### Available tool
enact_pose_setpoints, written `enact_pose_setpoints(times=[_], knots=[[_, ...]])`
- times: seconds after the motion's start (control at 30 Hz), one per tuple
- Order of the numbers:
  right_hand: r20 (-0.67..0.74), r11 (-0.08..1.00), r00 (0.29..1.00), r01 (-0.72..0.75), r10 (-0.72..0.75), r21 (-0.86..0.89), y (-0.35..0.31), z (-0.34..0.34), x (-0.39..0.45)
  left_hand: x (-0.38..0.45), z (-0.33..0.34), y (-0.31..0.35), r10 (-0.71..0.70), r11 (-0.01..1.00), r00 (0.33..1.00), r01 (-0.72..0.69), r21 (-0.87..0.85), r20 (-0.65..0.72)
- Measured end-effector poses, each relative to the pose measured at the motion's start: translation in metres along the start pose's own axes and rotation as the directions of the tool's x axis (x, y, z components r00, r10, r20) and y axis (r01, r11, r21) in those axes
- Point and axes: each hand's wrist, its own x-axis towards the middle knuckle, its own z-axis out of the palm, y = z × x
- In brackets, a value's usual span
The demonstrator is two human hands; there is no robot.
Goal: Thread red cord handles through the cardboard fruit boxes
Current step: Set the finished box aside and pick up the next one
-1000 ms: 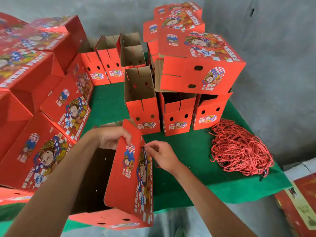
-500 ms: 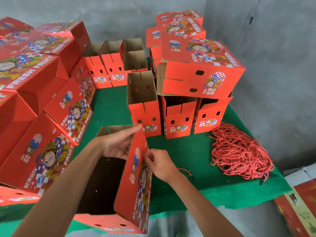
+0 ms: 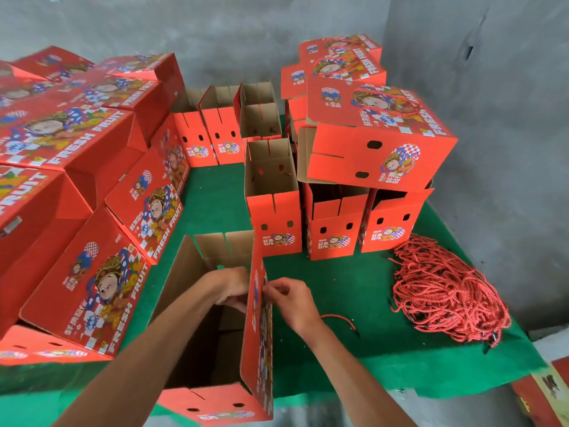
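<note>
Head view, lower centre: the left hand reached inside the open box, fingers curled behind its panel; right-hand fingers pinched the red cord against its printed face.

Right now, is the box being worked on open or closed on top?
Open: the box shows its brown inside, and the left hand reaches in.

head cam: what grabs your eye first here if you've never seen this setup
Red printed fruit boxes crowd the green table, stacked left and back. At front centre, the left hand reaches inside an open box while the right hand pinches at its outer wall. A tangled heap of red cords lies right.
</note>
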Motion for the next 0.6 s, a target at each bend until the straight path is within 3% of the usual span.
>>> enact_pose_setpoints(times=[0.07,0.13,0.23,0.3,0.33,0.43,0.6], knots=[[0.039,0.995,0.999,0.017,-0.014,-0.098,0.007,-0.007,0.000,0.001,-0.006,-0.004,-0.002,0.999,0.998,-0.001,-0.032,-0.067],[0.024,0.940,0.999,0.034,-0.027,-0.339,0.021,-0.024,0.002,0.000,-0.012,-0.005,-0.021,0.998,0.994,0.013,-0.069,-0.108],[-0.067,0.620,0.992,-0.121,0.110,-0.775,0.051,-0.064,-0.001,-0.008,-0.017,-0.006,-0.071,0.997,0.992,0.067,-0.037,-0.103],[-0.165,0.420,0.939,-0.287,0.303,-0.861,0.070,-0.091,-0.009,-0.016,-0.018,-0.003,-0.088,0.995,0.988,0.081,-0.060,-0.127],[-0.200,0.377,0.905,-0.346,0.375,-0.859,0.077,-0.101,-0.012,-0.022,-0.018,0.000,-0.089,0.992,0.987,0.075,-0.105,-0.131],[-0.222,0.373,0.899,-0.368,0.378,-0.852,0.091,-0.117,-0.016,-0.040,-0.014,0.014,-0.040,0.982,0.995,0.022,-0.187,-0.096],[-0.255,0.420,0.892,-0.407,0.373,-0.811,0.097,-0.121,-0.019,-0.063,0.001,0.017,-0.013,1.000,1.000,0.014,-0.014,0.013]])
